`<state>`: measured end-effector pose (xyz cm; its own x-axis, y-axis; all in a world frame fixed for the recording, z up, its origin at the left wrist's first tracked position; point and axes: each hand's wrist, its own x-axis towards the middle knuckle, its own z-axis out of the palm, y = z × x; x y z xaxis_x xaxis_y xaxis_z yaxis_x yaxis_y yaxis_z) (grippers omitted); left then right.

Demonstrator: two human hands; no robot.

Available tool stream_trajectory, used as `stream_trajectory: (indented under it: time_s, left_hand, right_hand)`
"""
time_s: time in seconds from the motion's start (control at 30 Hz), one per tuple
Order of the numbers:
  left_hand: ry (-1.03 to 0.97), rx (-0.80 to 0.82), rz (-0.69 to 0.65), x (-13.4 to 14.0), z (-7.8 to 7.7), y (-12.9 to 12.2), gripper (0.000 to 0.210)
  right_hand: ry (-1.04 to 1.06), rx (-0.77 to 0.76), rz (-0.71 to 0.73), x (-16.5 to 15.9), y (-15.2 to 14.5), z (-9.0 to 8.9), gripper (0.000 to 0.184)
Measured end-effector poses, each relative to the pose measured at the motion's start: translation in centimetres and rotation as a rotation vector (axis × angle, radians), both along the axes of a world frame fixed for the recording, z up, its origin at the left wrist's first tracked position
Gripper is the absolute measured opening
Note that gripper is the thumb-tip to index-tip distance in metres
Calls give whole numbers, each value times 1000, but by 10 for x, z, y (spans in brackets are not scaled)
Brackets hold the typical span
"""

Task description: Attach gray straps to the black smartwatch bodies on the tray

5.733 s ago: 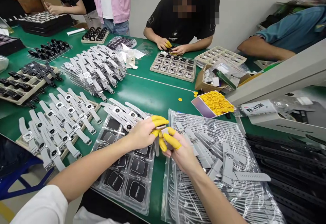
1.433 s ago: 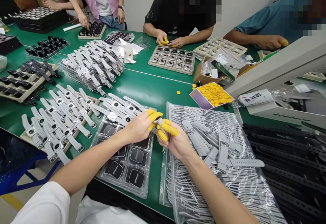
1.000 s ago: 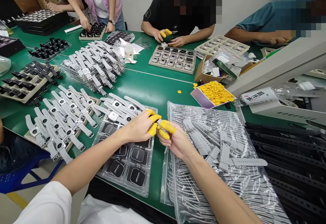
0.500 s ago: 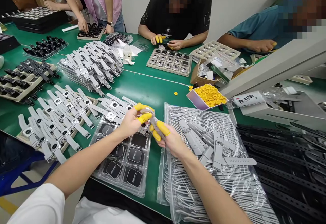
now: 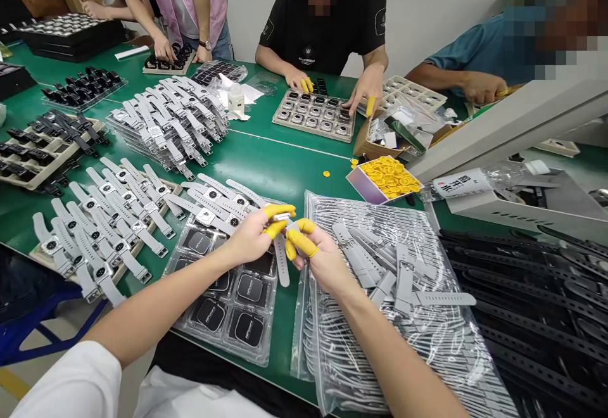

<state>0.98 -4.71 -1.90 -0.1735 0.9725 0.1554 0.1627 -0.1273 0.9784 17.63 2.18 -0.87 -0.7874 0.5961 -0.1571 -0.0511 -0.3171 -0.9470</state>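
My left hand (image 5: 254, 235), with yellow finger cots, pinches a smartwatch (image 5: 282, 216) seen edge-on. A light grey watch strap (image 5: 282, 263) hangs below it, between my hands. My right hand (image 5: 319, 252), also in yellow cots, is closed at the watch's right side on a grey strap piece that its fingers mostly hide. Beneath my left forearm lies a clear plastic tray (image 5: 259, 359) with black square watch faces (image 5: 251, 289). Several grey-strapped watches (image 5: 221, 202) lie across its far end. Loose grey straps (image 5: 363, 259) rest on a plastic bag of straps (image 5: 380, 354) to the right.
Left stands a beige tray of grey-strapped watches (image 5: 107, 234), with a stacked pile (image 5: 171, 120) behind. A box of yellow finger cots (image 5: 389, 177) sits beyond the bag. Black straps (image 5: 536, 316) lie far right. Co-workers handle trays (image 5: 313, 120) across the table.
My hands have turned the watch edge-on, and a strap now hangs down between them. Across the table, a co-worker's hand has moved from a held item to the tray's right side.
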Motion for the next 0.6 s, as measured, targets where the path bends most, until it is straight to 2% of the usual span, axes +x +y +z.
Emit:
stream_trajectory:
  time_s: [0.1,0.2,0.43,0.6]
  left_hand:
    - [312,172,-62,-1,-7,-4,44]
    - [455,256,-101,-7,-10,-5,58]
    - [537,347,-37,-4,-8,-5,52]
    - [548,265,-79,-1,1,-8,48]
  right_hand:
    - [10,-33,35,0,-2,-1,32]
    - [0,-67,69,1,-1,-1,30]
    - [68,-216,0,0,-1,3,27]
    - [100,-291,-38,-2,-2,6,30]
